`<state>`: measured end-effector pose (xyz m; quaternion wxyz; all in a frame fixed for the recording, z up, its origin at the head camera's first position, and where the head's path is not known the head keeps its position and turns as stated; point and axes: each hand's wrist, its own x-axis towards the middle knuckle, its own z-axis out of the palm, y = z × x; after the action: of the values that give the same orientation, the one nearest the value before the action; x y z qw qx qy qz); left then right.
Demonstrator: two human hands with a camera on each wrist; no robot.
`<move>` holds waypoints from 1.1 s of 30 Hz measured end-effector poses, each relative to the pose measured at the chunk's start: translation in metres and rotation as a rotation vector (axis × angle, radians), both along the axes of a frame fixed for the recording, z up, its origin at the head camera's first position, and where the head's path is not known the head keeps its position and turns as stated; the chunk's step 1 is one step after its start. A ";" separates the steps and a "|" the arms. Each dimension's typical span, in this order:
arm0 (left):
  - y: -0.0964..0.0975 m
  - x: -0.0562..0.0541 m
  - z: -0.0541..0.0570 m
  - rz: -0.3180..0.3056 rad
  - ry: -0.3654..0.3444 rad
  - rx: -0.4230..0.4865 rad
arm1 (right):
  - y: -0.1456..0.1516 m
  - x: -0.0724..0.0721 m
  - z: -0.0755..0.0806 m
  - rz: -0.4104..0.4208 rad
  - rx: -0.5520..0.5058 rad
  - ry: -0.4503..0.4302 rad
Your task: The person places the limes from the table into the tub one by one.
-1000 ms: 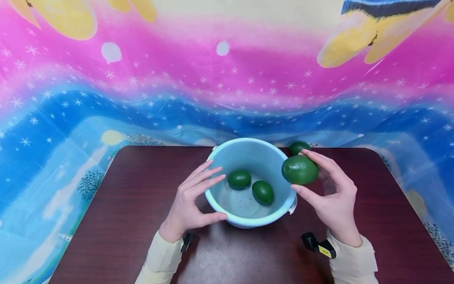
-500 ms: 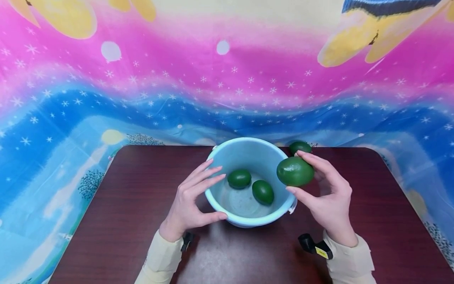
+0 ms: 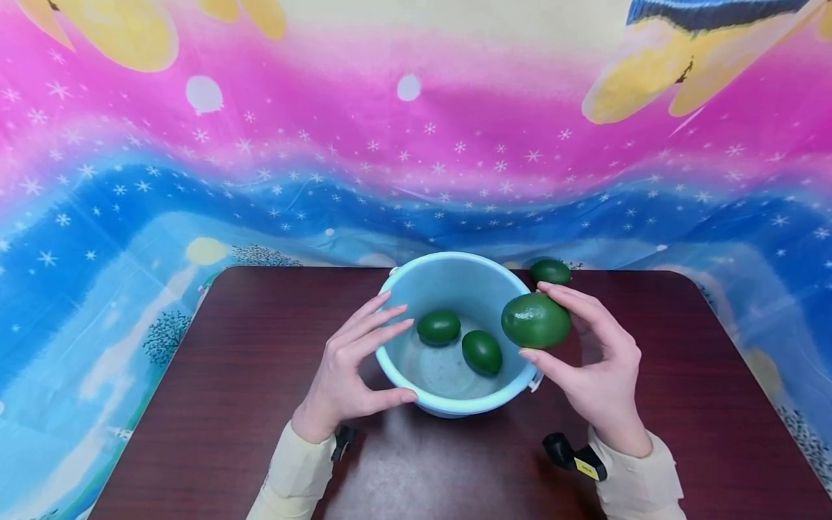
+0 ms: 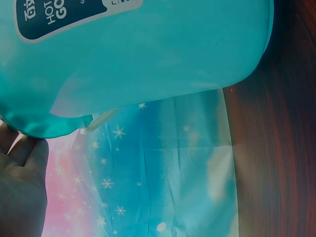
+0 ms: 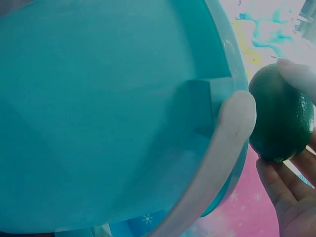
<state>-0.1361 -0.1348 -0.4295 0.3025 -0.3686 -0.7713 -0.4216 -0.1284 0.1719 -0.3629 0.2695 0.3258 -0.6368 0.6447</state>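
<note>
A snowflake-patterned cloth [image 3: 325, 115] hangs beyond both hands, the dark table [image 3: 247, 347] beneath them. Between them stands a light-blue bucket [image 3: 463, 404] — the left hand [image 3: 344, 372] rests spread fingers at its rim. The right hand [image 3: 604, 368] pinches a green fruit [image 3: 536, 320] over the bucket's right rim — two similar fruits [image 3: 438, 328] lie inside, left of that grip, a fourth fruit [image 3: 550, 271] beyond it.

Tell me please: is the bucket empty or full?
Neither: in the head view, two green fruits lie inside the bucket, its floor partly bare.
</note>
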 end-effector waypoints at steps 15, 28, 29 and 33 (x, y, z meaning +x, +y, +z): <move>0.001 -0.001 0.000 -0.008 0.021 0.016 | -0.004 0.003 0.000 0.050 -0.012 0.012; 0.001 -0.001 0.000 -0.006 0.014 0.012 | -0.007 0.004 0.000 0.089 0.004 0.023; 0.000 -0.001 0.000 -0.004 0.013 0.011 | -0.007 0.004 0.000 0.090 0.009 0.022; 0.000 -0.001 0.000 -0.001 0.005 0.007 | -0.008 0.005 0.000 0.092 0.024 0.017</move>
<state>-0.1366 -0.1349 -0.4296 0.3056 -0.3689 -0.7688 -0.4235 -0.1230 0.1639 -0.3628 0.2410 0.3634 -0.6264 0.6461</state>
